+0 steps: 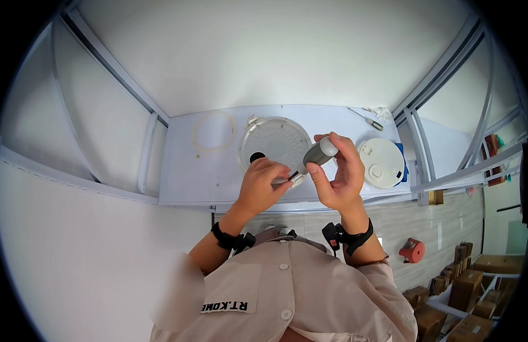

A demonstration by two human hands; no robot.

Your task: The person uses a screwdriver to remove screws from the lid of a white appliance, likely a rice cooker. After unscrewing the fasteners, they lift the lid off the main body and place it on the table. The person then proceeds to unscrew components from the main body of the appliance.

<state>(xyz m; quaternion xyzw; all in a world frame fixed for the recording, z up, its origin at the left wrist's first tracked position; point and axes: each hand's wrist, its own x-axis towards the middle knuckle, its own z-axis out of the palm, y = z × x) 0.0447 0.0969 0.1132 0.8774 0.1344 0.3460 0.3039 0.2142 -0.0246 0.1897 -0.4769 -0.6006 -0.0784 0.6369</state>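
Gripping a screwdriver (317, 155) (right hand (342, 185))

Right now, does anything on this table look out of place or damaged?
Nothing looks plainly spilled or damaged. The untidiest bit is a crumpled white wad at the far right corner of the table, near a loose screwdriver. The round white disc also overlaps something blue, mostly hidden.
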